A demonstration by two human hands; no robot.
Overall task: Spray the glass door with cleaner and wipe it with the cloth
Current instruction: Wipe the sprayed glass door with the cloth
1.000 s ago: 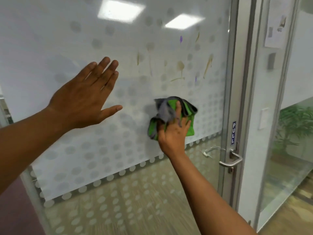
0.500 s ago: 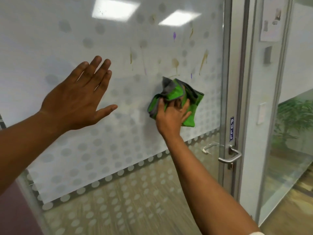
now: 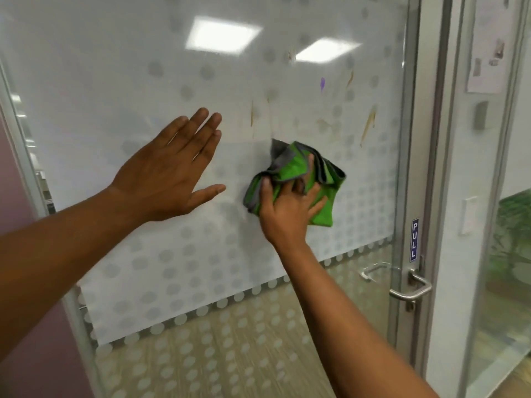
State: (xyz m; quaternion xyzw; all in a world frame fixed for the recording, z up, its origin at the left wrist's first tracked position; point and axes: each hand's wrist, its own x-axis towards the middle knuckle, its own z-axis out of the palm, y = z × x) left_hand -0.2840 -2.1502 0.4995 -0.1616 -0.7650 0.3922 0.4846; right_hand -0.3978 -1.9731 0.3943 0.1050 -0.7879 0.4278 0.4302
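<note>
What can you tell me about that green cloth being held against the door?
The cloth is bright green with grey edging, seemingly soft microfibre, bunched into loose folds rather than spread flat. The right hand presses it against the frosted, dotted glass door, fingers dug into the folds. It sits just below the brown streaks, left of the door's metal frame. The left hand does not touch it.

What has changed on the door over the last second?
The right hand carried the green cloth up the glass door, from the lower dotted band toward the brown streaks, and shifted its grip on the bunched cloth. The left hand stayed open and flat by the glass. The streaks above the cloth and the door handle look unchanged.
</note>
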